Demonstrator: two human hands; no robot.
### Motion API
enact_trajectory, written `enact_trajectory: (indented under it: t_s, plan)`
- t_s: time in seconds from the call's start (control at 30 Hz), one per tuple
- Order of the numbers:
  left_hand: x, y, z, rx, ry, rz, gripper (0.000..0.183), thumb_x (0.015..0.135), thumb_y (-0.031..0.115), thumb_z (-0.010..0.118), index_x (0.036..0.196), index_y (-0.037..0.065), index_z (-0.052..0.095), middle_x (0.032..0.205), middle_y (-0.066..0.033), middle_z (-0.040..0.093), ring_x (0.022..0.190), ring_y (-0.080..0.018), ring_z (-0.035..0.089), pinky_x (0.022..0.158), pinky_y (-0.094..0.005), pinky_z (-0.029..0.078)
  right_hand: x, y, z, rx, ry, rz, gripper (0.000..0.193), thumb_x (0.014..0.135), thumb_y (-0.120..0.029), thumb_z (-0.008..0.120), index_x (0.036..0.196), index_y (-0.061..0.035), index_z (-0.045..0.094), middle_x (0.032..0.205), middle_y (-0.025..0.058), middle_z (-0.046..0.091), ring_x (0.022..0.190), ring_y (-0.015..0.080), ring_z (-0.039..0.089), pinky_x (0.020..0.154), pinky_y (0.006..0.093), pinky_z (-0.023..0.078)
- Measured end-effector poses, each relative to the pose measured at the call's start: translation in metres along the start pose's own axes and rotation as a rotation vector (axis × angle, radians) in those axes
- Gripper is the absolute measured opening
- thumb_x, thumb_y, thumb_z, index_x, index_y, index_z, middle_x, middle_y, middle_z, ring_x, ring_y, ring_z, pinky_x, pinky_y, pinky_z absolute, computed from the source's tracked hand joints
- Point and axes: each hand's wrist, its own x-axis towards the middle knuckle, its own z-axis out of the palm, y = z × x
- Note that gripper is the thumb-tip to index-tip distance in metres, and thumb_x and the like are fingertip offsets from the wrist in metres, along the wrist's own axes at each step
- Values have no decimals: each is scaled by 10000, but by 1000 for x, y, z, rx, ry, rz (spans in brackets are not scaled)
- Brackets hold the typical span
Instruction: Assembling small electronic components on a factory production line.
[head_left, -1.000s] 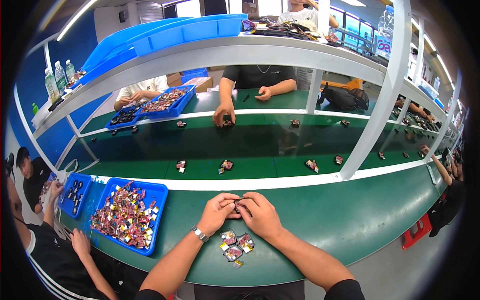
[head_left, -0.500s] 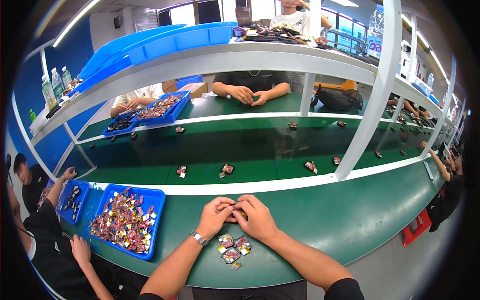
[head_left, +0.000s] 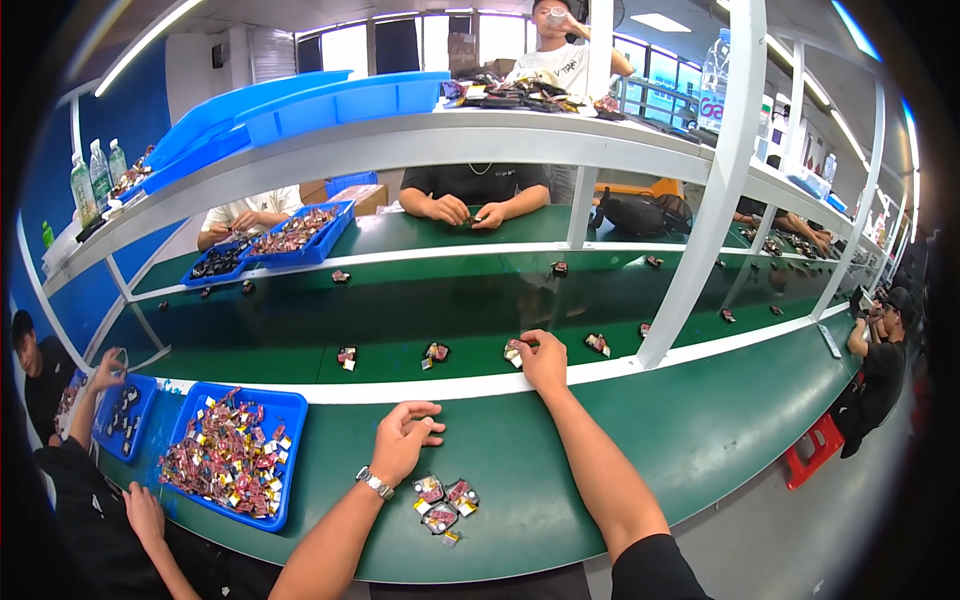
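My right hand (head_left: 546, 362) reaches over the white rail onto the green belt. Its fingertips pinch the edge of a small electronic module (head_left: 514, 352), dark-cased with reddish and pale parts. Just above the near worktop, my left hand (head_left: 402, 442) hovers with fingers loosely bent and apart, holding nothing visible. Below it lies a cluster of clear-cased modules (head_left: 440, 516) with red circuit boards. A small yellow-and-white piece (head_left: 450, 539) sits beside them.
A blue tray (head_left: 303, 420) heaped with red boards stands left; a smaller blue tray (head_left: 150, 385) is beyond it. More modules (head_left: 435, 354) dot the belt. A white post (head_left: 690, 240) rises right of my right hand. Co-workers sit left, opposite and right.
My hands have separated. The right one has moved forward to the belt with a module; the left one has stayed over the worktop, its fingers loosened. The view has shifted slightly.
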Motion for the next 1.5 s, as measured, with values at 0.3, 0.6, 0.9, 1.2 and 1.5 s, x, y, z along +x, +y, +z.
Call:
enact_trajectory:
  t_s: [0.3,0.6,0.9,1.2,1.5]
  plan:
    - [-3,8,-4,-76,42,-25,186,925,9,528,1106,-32,549,1084,-178,642,889,-224,670,719,-316,582,19,71,-89,-619,190,85,564,751,-174,719,1260,-40,516,1176,158,559,1119,364,498,930,470,434]
    - [2,-1,-10,-313,23,11,203,901,4,557,1096,-37,520,1024,-210,653,802,-248,681,703,-321,578,0,75,-99,-282,322,-40,500,738,-125,770,1181,-20,565,1103,165,616,1060,354,548,919,433,446]
    - [-51,4,-30,-245,209,30,169,902,24,549,1070,10,558,981,-164,671,758,-216,678,653,-299,557,-162,-9,-153,150,-93,-26,572,717,-158,794,1231,-54,569,1049,126,669,1009,290,596,923,387,470]
    - [-124,41,-30,7,199,39,164,915,60,545,1073,30,574,995,-132,678,761,-172,658,643,-265,517,-217,-32,-224,305,-95,-49,552,716,-126,800,1221,-38,596,1049,87,677,936,172,640,790,302,515]
    - [-103,43,19,42,-26,16,186,919,69,570,1089,-5,579,997,-155,674,722,-157,653,600,-246,523,-197,-71,-148,333,-398,-221,588,710,-99,809,1254,-78,588,1129,86,664,1002,186,639,846,317,511]
